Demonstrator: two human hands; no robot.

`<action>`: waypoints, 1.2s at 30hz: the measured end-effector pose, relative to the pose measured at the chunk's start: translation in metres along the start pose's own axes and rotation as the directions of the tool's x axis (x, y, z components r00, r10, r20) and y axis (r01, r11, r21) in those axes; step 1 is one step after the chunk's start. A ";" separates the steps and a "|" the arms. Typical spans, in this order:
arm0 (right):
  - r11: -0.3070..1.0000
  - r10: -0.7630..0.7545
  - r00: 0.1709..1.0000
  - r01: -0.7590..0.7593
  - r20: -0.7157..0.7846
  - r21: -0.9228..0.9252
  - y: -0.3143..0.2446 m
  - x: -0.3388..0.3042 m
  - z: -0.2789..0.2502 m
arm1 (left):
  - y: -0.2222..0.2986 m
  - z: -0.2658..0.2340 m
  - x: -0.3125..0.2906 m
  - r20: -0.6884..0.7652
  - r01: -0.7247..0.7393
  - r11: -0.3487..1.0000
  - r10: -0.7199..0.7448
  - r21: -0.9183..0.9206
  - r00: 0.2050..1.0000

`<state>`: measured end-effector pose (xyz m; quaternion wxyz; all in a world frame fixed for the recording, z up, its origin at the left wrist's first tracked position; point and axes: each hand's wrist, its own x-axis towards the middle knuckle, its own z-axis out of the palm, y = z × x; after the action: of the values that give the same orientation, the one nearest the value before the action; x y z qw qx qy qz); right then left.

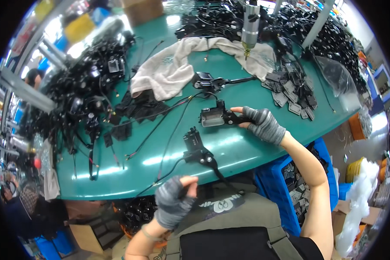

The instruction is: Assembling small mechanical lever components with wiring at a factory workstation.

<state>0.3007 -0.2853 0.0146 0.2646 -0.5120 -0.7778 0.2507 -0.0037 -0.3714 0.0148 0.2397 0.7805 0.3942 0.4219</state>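
My right hand (264,124), in a grey fingerless glove, grips a black brake lever assembly (213,117) by its lever; the boxy reservoir end points left over the green table. My left hand (175,201), gloved the same way, is closed near the table's front edge, and whatever its curled fingers may hold is hidden. Between the hands lies a second brake lever assembly (197,149), its lever reaching toward me and its thin cable running past my left hand. Beyond my right hand, a third brake lever assembly (208,81) rests by the cloth.
A crumpled whitish towel (162,71) lies across the table (229,151). Above it hangs a power screwdriver (250,30). Small dark plates (290,93) are heaped at right, black lever parts (73,86) at left and back. A blue crate (273,186) of plates stands below the right edge.
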 end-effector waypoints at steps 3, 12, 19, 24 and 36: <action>0.997 0.061 0.998 -0.062 -0.015 -0.040 0.009 0.003 0.000 | -0.001 -0.012 0.049 0.224 -0.391 0.915 0.362 0.100 0.905; 0.975 0.180 0.960 -0.202 0.215 0.087 0.030 0.033 -0.007 | -0.021 0.006 0.115 0.735 -0.384 0.852 -0.002 0.356 0.678; 0.847 0.453 0.837 -0.512 0.307 0.144 0.025 0.045 -0.002 | -0.029 0.024 0.179 0.819 0.440 0.812 -0.519 0.383 0.246; 0.838 -0.339 0.893 0.144 -0.296 -0.526 0.030 0.028 0.018 | -0.059 0.007 0.158 0.841 0.722 0.691 -0.372 -0.033 0.394; 0.788 0.260 0.965 -0.194 -0.029 0.585 -0.007 0.056 0.017 | -0.048 0.007 0.146 0.845 0.716 0.696 -0.355 -0.046 0.399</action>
<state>0.2657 -0.2377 0.0151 0.4166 -0.5103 -0.5824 0.4763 0.0306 -0.2252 0.0459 0.6673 0.6372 0.3857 0.0028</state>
